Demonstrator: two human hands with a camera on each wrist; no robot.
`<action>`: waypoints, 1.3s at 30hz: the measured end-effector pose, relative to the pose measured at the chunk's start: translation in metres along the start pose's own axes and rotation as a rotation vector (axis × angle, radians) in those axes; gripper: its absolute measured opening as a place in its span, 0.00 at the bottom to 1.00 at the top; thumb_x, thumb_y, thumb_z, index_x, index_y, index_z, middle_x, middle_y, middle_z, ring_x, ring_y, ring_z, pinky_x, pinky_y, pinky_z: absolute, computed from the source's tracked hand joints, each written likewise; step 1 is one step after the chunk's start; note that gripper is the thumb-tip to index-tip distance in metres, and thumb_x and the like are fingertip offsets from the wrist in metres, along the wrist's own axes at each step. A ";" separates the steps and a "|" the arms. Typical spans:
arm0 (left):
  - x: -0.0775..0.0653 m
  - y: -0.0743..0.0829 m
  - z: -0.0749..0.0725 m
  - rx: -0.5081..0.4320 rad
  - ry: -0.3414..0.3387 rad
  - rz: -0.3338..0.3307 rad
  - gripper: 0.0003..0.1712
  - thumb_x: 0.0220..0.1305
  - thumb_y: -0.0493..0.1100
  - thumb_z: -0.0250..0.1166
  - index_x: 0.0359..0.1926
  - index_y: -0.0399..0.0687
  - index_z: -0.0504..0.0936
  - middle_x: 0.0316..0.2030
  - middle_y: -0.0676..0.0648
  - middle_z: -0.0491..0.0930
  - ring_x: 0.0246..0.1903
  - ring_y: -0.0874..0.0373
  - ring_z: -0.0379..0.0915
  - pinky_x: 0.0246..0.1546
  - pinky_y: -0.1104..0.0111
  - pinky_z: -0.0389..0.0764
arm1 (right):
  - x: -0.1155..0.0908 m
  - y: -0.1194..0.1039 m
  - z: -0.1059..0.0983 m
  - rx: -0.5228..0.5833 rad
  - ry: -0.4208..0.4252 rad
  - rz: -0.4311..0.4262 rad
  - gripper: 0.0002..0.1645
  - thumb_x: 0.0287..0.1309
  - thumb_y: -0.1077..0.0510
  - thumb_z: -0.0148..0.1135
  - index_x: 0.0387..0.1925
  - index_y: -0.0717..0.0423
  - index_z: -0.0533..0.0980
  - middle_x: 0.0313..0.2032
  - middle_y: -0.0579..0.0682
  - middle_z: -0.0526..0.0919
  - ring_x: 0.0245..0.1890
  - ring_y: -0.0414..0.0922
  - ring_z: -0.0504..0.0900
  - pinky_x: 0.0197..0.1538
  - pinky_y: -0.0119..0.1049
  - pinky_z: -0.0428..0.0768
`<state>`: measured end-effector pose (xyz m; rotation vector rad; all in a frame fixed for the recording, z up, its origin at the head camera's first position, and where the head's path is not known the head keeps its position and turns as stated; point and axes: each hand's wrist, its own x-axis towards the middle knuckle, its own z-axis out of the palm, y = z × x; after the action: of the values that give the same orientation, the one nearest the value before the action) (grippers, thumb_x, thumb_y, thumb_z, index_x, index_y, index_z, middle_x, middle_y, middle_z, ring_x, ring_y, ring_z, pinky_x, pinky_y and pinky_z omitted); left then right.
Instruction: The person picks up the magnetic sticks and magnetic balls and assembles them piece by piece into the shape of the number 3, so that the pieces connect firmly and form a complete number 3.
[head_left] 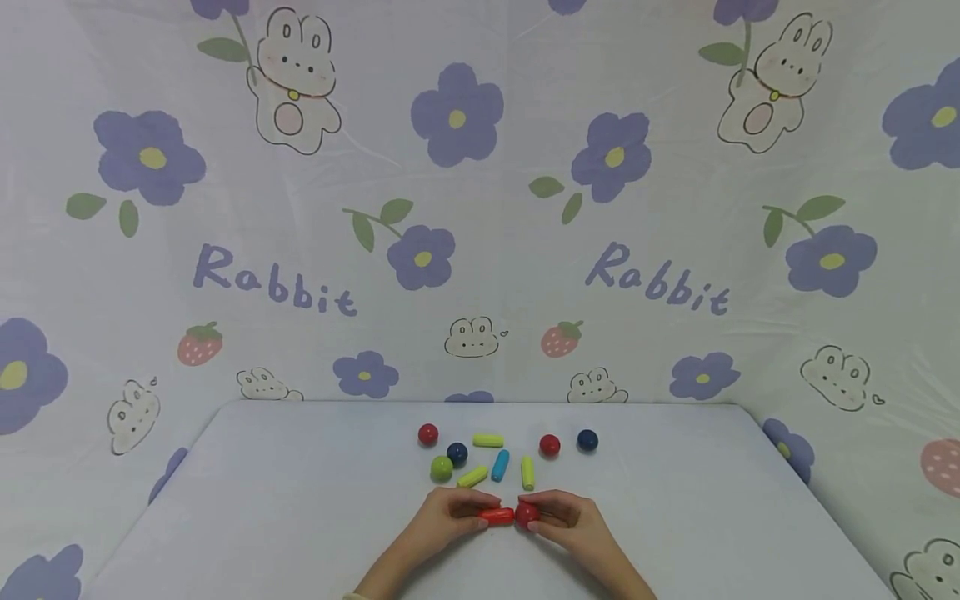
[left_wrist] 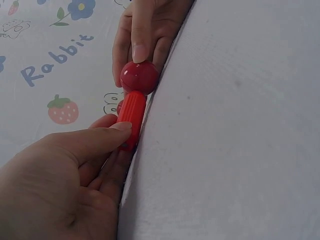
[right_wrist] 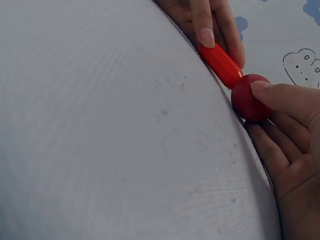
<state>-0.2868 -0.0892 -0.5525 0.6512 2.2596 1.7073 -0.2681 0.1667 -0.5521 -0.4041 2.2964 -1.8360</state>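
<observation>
Near the front of the table, my left hand (head_left: 441,521) pinches a short ridged red rod (head_left: 497,517) between thumb and fingers. My right hand (head_left: 576,523) holds a glossy red ball (head_left: 527,515) the same way. Rod and ball meet end to end between the hands. In the left wrist view, the rod (left_wrist: 132,117) points up at the ball (left_wrist: 139,78), with the left thumb lying on its side. From the right wrist, the right thumb presses on the ball (right_wrist: 250,98), whose upper left side is at the tip of the rod (right_wrist: 221,65).
Beyond the hands lie three yellow-green rods (head_left: 528,472), a blue rod (head_left: 500,465), a green ball (head_left: 441,468), two dark blue balls (head_left: 457,453) and two more red balls (head_left: 550,445). All rest on the white table (head_left: 300,492). A rabbit-and-flower cloth (head_left: 510,250) hangs behind.
</observation>
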 end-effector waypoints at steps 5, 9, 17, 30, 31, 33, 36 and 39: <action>0.000 0.001 0.000 -0.002 -0.002 -0.007 0.17 0.60 0.37 0.67 0.52 0.50 0.84 0.49 0.49 0.86 0.50 0.59 0.82 0.52 0.74 0.81 | -0.001 -0.001 0.000 -0.001 -0.003 0.000 0.25 0.54 0.57 0.71 0.55 0.55 0.79 0.55 0.57 0.82 0.54 0.42 0.83 0.55 0.29 0.81; -0.001 0.001 0.000 -0.005 -0.002 -0.015 0.17 0.60 0.37 0.68 0.51 0.52 0.84 0.49 0.50 0.86 0.50 0.59 0.82 0.53 0.73 0.81 | -0.001 -0.001 0.000 0.001 -0.004 0.003 0.25 0.54 0.57 0.71 0.55 0.55 0.79 0.55 0.57 0.82 0.53 0.41 0.83 0.56 0.29 0.81; 0.000 0.002 0.000 -0.016 -0.003 -0.013 0.17 0.60 0.37 0.67 0.52 0.52 0.84 0.50 0.50 0.85 0.52 0.58 0.81 0.53 0.73 0.81 | 0.000 0.000 -0.001 -0.002 -0.002 0.000 0.25 0.54 0.57 0.71 0.55 0.54 0.78 0.55 0.57 0.82 0.54 0.41 0.83 0.56 0.29 0.81; 0.001 0.002 -0.001 -0.001 -0.003 -0.024 0.18 0.60 0.40 0.67 0.53 0.52 0.84 0.50 0.52 0.85 0.52 0.62 0.81 0.54 0.73 0.81 | -0.001 -0.002 0.001 -0.015 0.026 0.015 0.23 0.56 0.53 0.70 0.54 0.54 0.79 0.53 0.55 0.84 0.53 0.42 0.83 0.55 0.28 0.81; 0.001 0.002 0.000 0.001 -0.001 -0.022 0.18 0.60 0.40 0.68 0.53 0.52 0.84 0.50 0.52 0.85 0.52 0.62 0.80 0.54 0.73 0.81 | -0.001 -0.002 0.001 -0.013 0.025 0.016 0.23 0.56 0.54 0.70 0.54 0.54 0.79 0.53 0.55 0.84 0.53 0.42 0.83 0.55 0.28 0.81; 0.001 0.001 0.000 0.004 0.008 -0.023 0.19 0.60 0.43 0.68 0.53 0.52 0.84 0.51 0.52 0.85 0.52 0.63 0.81 0.54 0.72 0.81 | -0.001 -0.002 0.001 -0.007 0.022 0.015 0.23 0.56 0.54 0.69 0.54 0.54 0.79 0.53 0.55 0.84 0.53 0.42 0.83 0.55 0.28 0.81; 0.001 0.001 0.000 -0.001 0.034 -0.015 0.20 0.59 0.45 0.69 0.54 0.51 0.83 0.51 0.51 0.85 0.52 0.62 0.81 0.54 0.72 0.81 | -0.001 -0.001 0.000 0.003 0.018 0.015 0.23 0.56 0.54 0.69 0.54 0.54 0.79 0.53 0.55 0.84 0.53 0.41 0.83 0.55 0.27 0.81; 0.001 0.002 -0.001 -0.005 0.081 0.014 0.21 0.60 0.45 0.69 0.55 0.49 0.83 0.52 0.47 0.84 0.53 0.58 0.81 0.53 0.73 0.81 | -0.001 0.000 0.000 0.007 0.017 0.007 0.23 0.56 0.54 0.70 0.54 0.55 0.79 0.54 0.55 0.84 0.53 0.40 0.83 0.56 0.27 0.81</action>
<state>-0.2877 -0.0892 -0.5507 0.6088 2.3092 1.7769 -0.2674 0.1671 -0.5519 -0.3805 2.2986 -1.8506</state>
